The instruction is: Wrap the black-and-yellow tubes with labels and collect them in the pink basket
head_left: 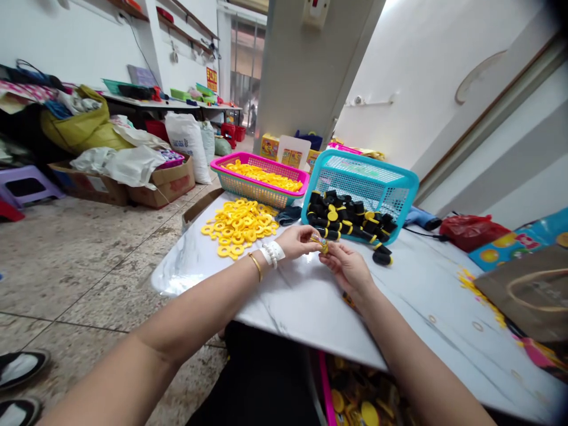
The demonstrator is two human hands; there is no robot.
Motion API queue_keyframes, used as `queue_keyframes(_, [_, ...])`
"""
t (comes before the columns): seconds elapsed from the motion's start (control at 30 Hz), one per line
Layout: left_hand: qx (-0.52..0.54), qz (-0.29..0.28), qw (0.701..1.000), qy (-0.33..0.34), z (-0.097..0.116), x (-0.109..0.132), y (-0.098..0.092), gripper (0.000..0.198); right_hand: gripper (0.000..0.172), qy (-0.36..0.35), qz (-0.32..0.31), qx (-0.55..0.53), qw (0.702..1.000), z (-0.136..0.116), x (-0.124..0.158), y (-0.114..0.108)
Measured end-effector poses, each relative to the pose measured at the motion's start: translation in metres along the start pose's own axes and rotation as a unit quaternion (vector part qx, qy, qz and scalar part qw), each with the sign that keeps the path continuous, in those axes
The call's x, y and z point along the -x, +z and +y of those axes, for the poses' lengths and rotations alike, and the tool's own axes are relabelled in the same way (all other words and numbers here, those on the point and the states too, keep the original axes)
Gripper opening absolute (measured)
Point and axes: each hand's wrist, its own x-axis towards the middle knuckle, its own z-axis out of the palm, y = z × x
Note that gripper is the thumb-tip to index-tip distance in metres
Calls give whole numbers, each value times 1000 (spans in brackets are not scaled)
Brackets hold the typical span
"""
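Observation:
Above the table, my left hand and my right hand meet fingertip to fingertip. Pinched between them is a small clear-and-yellow piece, too small to make out fully. A heap of yellow flower-shaped rings lies beside my left wrist. Just beyond my hands, a tipped blue basket opens toward me, with black cylindrical parts with yellow ends spilling from it. One black part rests outside the basket, to the right. A small orange printed item is partly hidden under my right wrist.
A pink-rimmed basket of yellow rings stands at the table's far left. Beneath the table edge, a pink-edged container holds yellow-and-dark parts. A brown paper bag and a red plastic bag are on the right. Cardboard boxes sit on the floor.

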Motion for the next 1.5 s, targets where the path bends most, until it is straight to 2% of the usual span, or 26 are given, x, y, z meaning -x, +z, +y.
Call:
queue_keyframes(0.1, [-49,-35,998,9,4,0,0,42,37,23,-22,-4,999,-1,0,-2])
queue_keyframes(0.17, [-76,-31,996,-29,6,0,0,49,35,-19,-24,18,999,-2,1,-3])
queue_keyframes(0.23, [-87,-2,993,-81,5,0,0,51,33,-89,-12,59,994,-2,2,-3])
queue_keyframes(0.3, [-100,12,990,-95,3,-1,-1,51,32,-128,-4,94,987,0,2,-3])
queue_keyframes(0.37, [-111,8,992,-52,-2,-2,-1,45,32,-98,-12,86,991,2,2,-3])
queue_keyframes(0.5, [-113,1,993,32,-4,-2,0,38,33,18,-33,0,999,4,0,-2])
queue_keyframes(0.6, [-62,-24,998,15,3,0,2,43,33,43,-58,-37,997,0,0,-1])
queue_keyframes(0.77, [64,-22,993,-101,3,2,7,53,37,25,-106,-12,994,-11,1,-5])
queue_keyframes(0.87, [113,-31,980,-163,-3,1,9,56,40,9,-88,30,996,-10,0,-11])
queue_keyframes(0.93, [145,-39,970,-190,-6,-1,10,57,30,-9,-69,40,997,-7,-2,-13])
queue_keyframes(1.1, [267,-87,938,-202,-8,-9,7,56,17,-74,-31,2,997,-3,-3,-15])
queue_keyframes(1.27, [251,-46,935,-245,-10,-9,9,57,20,-32,-90,67,993,-6,1,-17])
queue_keyframes(1.43, [276,-109,926,-233,-6,-5,12,54,7,-119,-58,60,989,-8,4,-20])
queue_keyframes(1.5, [274,-121,927,-227,-4,-4,10,53,8,-112,-69,49,990,-8,5,-20])
